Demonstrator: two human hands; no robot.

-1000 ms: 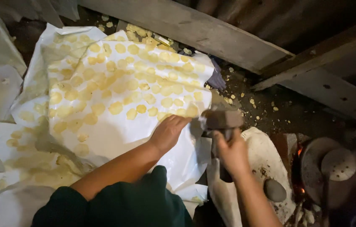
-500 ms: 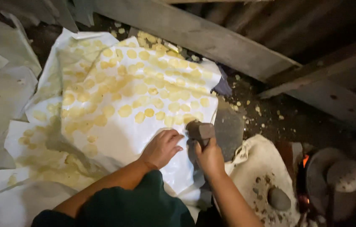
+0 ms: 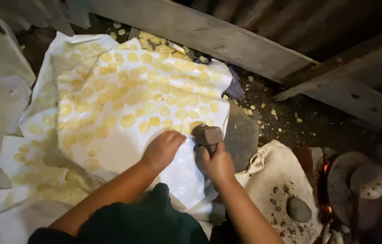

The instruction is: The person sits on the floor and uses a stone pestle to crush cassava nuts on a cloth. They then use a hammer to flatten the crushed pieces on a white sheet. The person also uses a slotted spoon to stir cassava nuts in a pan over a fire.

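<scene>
A white sheet (image 3: 118, 149) lies spread on the ground, covered with several flat yellow discs (image 3: 155, 97). My left hand (image 3: 163, 149) presses flat on a bare part of the sheet near its lower right edge. Just right of it, my right hand (image 3: 218, 163) grips the handle of a heavy hammer (image 3: 207, 134), whose blocky dark head rests down at the sheet's edge beside the nearest discs. Both forearms reach in from the bottom of the view.
A flat grey stone slab (image 3: 243, 135) lies under the sheet's right edge. A white cloth bag (image 3: 272, 174) with a dark pebble (image 3: 298, 208) lies at the right. A round metal vessel (image 3: 358, 190) sits over glowing embers. Wooden beams (image 3: 209, 34) run behind.
My right hand has brought the hammer down and leftward from a raised position to the sheet's edge. My left hand stays pressed on the sheet.
</scene>
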